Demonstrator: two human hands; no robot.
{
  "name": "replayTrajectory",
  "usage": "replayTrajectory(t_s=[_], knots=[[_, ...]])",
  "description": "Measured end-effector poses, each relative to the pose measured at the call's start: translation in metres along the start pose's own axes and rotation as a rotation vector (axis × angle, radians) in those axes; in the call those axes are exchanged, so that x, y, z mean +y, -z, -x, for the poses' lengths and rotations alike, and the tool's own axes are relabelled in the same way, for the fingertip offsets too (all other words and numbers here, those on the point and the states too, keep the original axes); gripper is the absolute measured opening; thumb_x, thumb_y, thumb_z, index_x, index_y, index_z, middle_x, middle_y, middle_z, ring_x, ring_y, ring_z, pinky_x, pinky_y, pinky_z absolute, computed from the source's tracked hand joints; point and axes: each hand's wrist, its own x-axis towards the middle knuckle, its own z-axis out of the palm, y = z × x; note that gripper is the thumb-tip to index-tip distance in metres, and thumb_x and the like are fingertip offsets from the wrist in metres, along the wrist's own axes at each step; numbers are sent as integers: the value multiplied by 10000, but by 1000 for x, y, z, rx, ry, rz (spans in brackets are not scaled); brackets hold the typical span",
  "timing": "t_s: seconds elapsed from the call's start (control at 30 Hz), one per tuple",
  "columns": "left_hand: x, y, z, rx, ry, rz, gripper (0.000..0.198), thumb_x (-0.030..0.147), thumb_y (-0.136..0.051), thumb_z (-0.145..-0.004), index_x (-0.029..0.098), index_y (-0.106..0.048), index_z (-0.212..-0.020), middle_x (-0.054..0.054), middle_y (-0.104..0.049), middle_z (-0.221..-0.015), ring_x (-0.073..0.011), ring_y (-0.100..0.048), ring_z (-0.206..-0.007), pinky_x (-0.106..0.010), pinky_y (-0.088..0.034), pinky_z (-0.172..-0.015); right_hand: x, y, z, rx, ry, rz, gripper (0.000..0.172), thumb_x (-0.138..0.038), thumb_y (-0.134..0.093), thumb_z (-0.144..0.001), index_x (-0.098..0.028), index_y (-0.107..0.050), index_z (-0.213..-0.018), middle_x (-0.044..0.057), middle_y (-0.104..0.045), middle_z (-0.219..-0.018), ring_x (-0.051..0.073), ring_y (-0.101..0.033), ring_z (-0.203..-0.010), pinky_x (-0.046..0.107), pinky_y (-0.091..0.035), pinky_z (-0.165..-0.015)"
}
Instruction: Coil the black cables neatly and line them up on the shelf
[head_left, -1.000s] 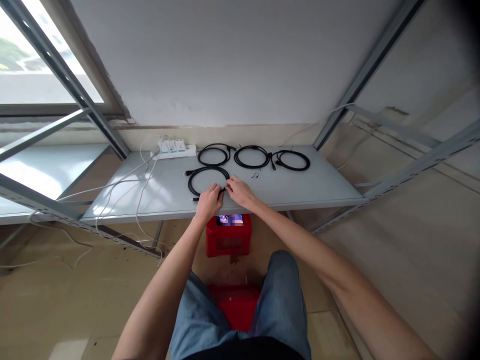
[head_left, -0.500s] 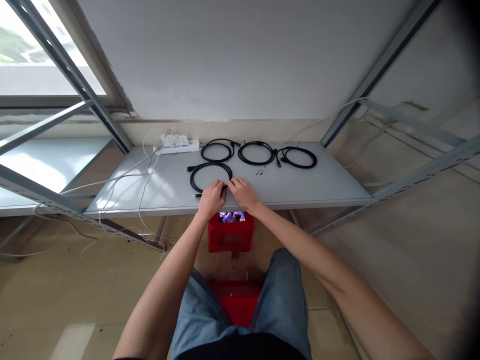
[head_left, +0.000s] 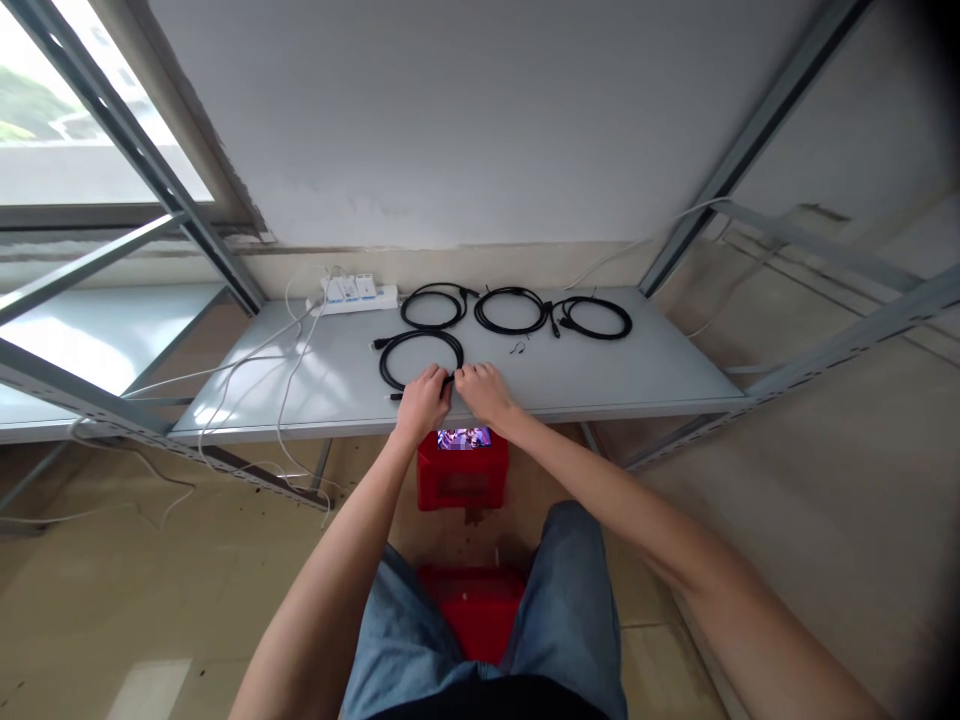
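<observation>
Both my hands are at the front edge of a pale grey metal shelf point(head_left: 592, 375). My left hand point(head_left: 424, 403) and my right hand point(head_left: 485, 393) meet at the near side of a coiled black cable point(head_left: 418, 358), closing on the cable where it passes between them. A black plug end point(head_left: 396, 396) pokes out below my left hand. Farther back lie several other black cable coils, including one point(head_left: 433, 307), another point(head_left: 511, 311) and a third point(head_left: 592, 318). A tiny dark clip point(head_left: 517, 349) rests near them.
A white power strip point(head_left: 352, 296) sits at the shelf's back left, with white cords point(head_left: 255, 358) trailing over the left edge to the floor. A red crate point(head_left: 463, 482) holding a phone point(head_left: 464, 438) stands below the shelf front. Steel uprights flank the shelf.
My hands have drawn slightly closer together on the coil. The whole view has shifted a little as my head moved.
</observation>
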Motion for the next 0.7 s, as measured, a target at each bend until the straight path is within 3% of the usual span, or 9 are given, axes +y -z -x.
replayTrajectory(t_s=[0.13,0.23,0.4,0.53,0.7], knots=[[-1,-1,0,6,-7,13,145,255,-496,-1033,228,-636,-1056,-105,-674,-1088,-267,-670,-1055,-346,-487,-841,0,13,-15,-92,-142,-163,232,-42,-564,-945,-116,-737,-1081,203,-754,-1068,290,-720,-976,345,-491,-824],[-2,-2,0,18,-14,14,158,262,-491,-1037,231,-637,-1087,-101,-677,-1093,-266,-669,-1051,-348,-489,-842,13,15,-27,-100,-298,-381,174,-95,-602,-940,-138,-770,-950,179,-782,-991,280,-739,-925,320,-502,-775],[-2,-2,0,15,-10,-7,153,280,-496,-1040,234,-634,-1088,-96,-683,-1093,-262,-674,-1029,-343,-478,-816,35,7,-39,-300,-527,-1058,156,-93,-698,-873,-141,-715,-726,67,-753,-719,123,-641,-551,215,-406,-499],[-1,-1,1,16,6,-2,182,294,-456,-1059,235,-628,-1076,-96,-684,-1072,-260,-680,-998,-338,-460,-793,41,2,-42,-443,-726,-1460,137,-86,-742,-870,-122,-688,-750,55,-758,-722,62,-570,-473,168,-314,-396],[-1,0,1,-3,19,5,180,265,-444,-1055,246,-622,-1074,-89,-693,-1074,-256,-688,-964,-336,-435,-760,46,-3,-39,-523,-753,-1650,109,-107,-732,-928,-136,-692,-831,57,-800,-817,62,-633,-524,135,-387,-421]])
